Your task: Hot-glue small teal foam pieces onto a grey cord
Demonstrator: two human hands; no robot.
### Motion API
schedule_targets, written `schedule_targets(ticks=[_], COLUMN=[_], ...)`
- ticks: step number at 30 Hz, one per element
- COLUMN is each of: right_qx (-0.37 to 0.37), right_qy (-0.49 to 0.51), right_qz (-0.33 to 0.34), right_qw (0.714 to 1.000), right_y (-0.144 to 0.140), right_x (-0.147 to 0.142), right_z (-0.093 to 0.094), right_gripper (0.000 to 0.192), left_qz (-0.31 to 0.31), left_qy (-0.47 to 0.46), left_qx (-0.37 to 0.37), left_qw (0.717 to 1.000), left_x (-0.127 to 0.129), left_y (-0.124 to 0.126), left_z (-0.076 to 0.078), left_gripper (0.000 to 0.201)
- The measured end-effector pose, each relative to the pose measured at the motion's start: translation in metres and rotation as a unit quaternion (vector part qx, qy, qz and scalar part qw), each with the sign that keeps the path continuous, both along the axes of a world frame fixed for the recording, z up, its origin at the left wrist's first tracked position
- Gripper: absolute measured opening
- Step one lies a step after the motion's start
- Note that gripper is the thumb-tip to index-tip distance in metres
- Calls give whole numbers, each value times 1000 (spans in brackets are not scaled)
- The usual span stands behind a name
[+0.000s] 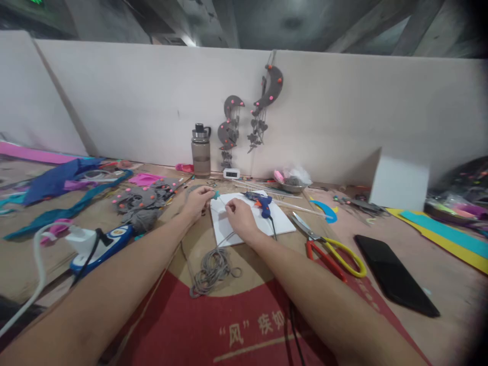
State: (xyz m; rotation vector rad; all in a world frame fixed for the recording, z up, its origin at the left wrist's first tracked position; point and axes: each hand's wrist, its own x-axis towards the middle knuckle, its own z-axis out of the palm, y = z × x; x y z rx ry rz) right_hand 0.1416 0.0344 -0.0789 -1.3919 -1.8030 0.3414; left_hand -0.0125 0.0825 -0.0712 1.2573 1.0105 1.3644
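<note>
My left hand (pixel 199 200) is closed in a pinch at the left edge of a white sheet (pixel 280 222). A small teal piece (pixel 216 194) sticks out at its fingertips; its exact shape is too small to make out. Over the sheet, my right hand (pixel 241 215) pinches a thin grey cord, part of which seems to stretch toward the teal piece. The loose coil of grey cord (pixel 213 270) lies on the cardboard below both hands. Just right of my right hand, a blue glue gun (pixel 264 206) rests on the sheet.
Scissors (pixel 324 244) with red and yellow handles and a black phone (pixel 394 274) lie at right. A blue power strip (pixel 104 249) and grey felt pieces (pixel 143 203) are at left. A bottle (pixel 201 155) stands by the wall, near hanging grey moon ornaments (pixel 272 89).
</note>
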Motion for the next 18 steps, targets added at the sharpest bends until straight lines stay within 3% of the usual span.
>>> schedule_targets(ticks=[7, 18], right_qx=[-12, -15], right_qy=[-68, -48], right_qz=[28, 46], right_qw=[997, 998], right_y=[-11, -12], right_x=[-2, -1], right_z=[3, 7], right_gripper=[13, 19], left_qz=[-21, -30], left_qy=[-27, -53], left_qx=[-6, -12], left_qw=[999, 998], left_x=[-6, -6], left_y=[5, 10], left_z=[-4, -7], left_gripper=[25, 28])
